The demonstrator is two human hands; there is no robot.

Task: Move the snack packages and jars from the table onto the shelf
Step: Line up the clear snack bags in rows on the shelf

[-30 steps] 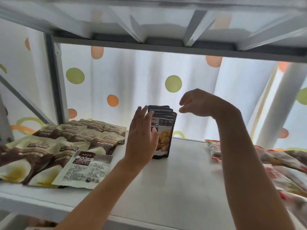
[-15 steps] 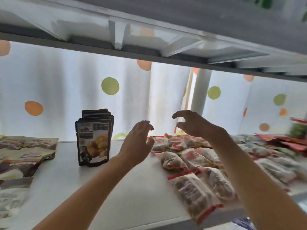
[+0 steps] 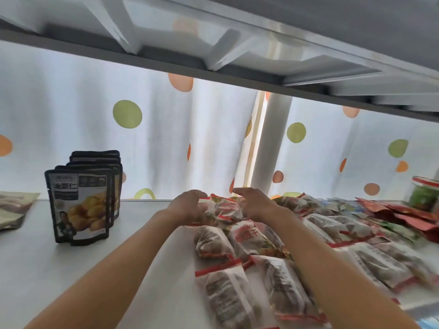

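Several red-and-white snack packages (image 3: 251, 238) lie in a loose pile on the white shelf board (image 3: 142, 269), right of centre. My left hand (image 3: 187, 205) and my right hand (image 3: 254, 203) reach side by side to the far end of that pile. Their fingers are bent loosely over the rearmost package (image 3: 223, 207), and neither plainly grips it. A stack of black stand-up pouches (image 3: 80, 205) stands upright on the board to the left, clear of both hands.
A jar with green contents and a red-rimmed lid (image 3: 424, 197) stands at the far right behind flat red packets (image 3: 403, 212). Brown-and-cream packs (image 3: 14, 207) lie at the left edge. The upper shelf's underside (image 3: 237, 43) hangs low. A white post (image 3: 270, 143) stands behind.
Both hands have left the black pouches, which stay upright, and moved right and down onto the red-and-white pile. The view has swung right.
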